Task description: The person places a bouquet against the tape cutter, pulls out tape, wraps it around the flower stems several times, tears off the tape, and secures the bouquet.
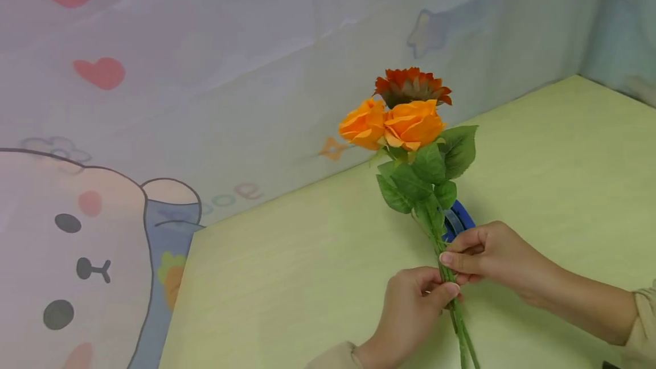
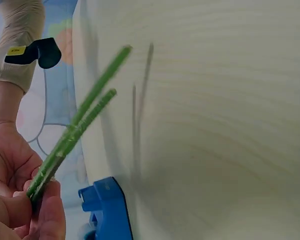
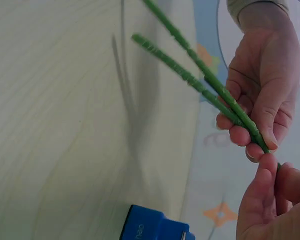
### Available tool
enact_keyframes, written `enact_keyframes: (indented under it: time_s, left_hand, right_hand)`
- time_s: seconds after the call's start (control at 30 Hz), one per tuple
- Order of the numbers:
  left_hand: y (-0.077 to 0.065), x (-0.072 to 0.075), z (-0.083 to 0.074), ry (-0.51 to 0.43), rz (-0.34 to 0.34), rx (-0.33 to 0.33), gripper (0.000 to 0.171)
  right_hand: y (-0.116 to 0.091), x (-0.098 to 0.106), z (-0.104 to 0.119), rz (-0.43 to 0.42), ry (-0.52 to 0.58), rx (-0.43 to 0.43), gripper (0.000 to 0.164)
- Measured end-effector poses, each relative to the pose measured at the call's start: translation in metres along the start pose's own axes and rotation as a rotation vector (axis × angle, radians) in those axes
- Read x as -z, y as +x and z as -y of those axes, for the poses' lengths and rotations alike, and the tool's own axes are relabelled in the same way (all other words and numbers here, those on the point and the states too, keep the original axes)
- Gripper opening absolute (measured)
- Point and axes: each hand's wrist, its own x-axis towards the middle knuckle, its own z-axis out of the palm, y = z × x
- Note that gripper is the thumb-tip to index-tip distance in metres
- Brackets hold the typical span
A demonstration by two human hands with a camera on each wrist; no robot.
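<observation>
In the head view, both hands hold a bunch of artificial flowers by their green stems (image 1: 465, 337). My left hand (image 1: 410, 309) pinches the stems between thumb and fingers. Just above it, my right hand (image 1: 494, 261) pinches the same stems. Two orange roses (image 1: 415, 124) and a red-orange flower (image 1: 413, 87) top the bunch, above broad green leaves (image 1: 410, 181). Bare stem ends (image 3: 182, 72) stick out past the left hand in the right wrist view, spread slightly apart. A blue tape dispenser (image 1: 463, 215) stands on the table, partly hidden behind the stems and right hand.
The pale yellow-green table (image 1: 287, 278) carries the dispenser. Along its far and left sides hangs a printed cloth (image 1: 215, 101) with a cartoon bear, hearts and a star. A dark wrist-worn device (image 2: 42, 52) shows on the right sleeve.
</observation>
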Motion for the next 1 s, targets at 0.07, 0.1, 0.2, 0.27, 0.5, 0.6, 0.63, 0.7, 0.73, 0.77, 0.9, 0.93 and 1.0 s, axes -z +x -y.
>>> enact_keyframes:
  time_s: [0.07,0.1,0.2,0.27,0.5,0.6,0.63,0.7,0.73,0.77,0.9,0.93,1.0]
  left_hand:
    - [-0.002,0.004,0.002,0.008,-0.002,0.021,0.012]
    - [-0.003,0.005,0.004,0.011,-0.001,0.03,0.012]
    - [-0.005,0.007,0.009,0.001,0.0,0.073,0.012]
    - [-0.007,0.007,0.012,-0.009,-0.004,0.102,0.012]
    - [-0.01,0.01,0.021,-0.082,-0.049,0.21,0.011]
    - [-0.01,0.01,0.026,-0.102,-0.049,0.222,0.013]
    - [-0.01,0.01,0.028,-0.107,-0.052,0.226,0.013]
    - [-0.011,0.011,0.032,-0.116,-0.058,0.234,0.014]
    - [-0.011,0.011,0.035,-0.114,-0.061,0.236,0.014]
    - [-0.011,0.011,0.037,-0.116,-0.066,0.242,0.014]
    - [-0.01,0.014,0.046,-0.1,-0.073,0.235,0.014]
    - [-0.009,0.015,0.048,-0.097,-0.074,0.233,0.014]
    - [-0.008,0.016,0.05,-0.096,-0.073,0.227,0.015]
  right_hand:
    - [0.005,-0.004,0.001,0.015,0.01,-0.03,0.021]
    - [0.007,-0.005,0.002,0.019,0.019,-0.05,0.02]
    - [0.012,-0.01,0.0,0.027,0.036,-0.109,0.018]
    - [0.015,-0.013,-0.002,0.036,0.043,-0.124,0.016]
    - [0.025,-0.026,-0.007,0.059,0.006,-0.098,0.015]
    - [0.027,-0.032,-0.01,0.047,-0.035,-0.079,0.014]
    - [0.028,-0.034,-0.011,0.044,-0.044,-0.079,0.014]
    - [0.031,-0.038,-0.013,0.041,-0.052,-0.073,0.014]
    - [0.032,-0.04,-0.014,0.041,-0.053,-0.07,0.014]
    - [0.034,-0.042,-0.015,0.041,-0.052,-0.067,0.014]
    - [0.04,-0.047,-0.017,0.031,-0.073,-0.058,0.014]
    - [0.042,-0.048,-0.017,0.027,-0.076,-0.061,0.014]
    - [0.045,-0.049,-0.017,0.021,-0.085,-0.07,0.014]
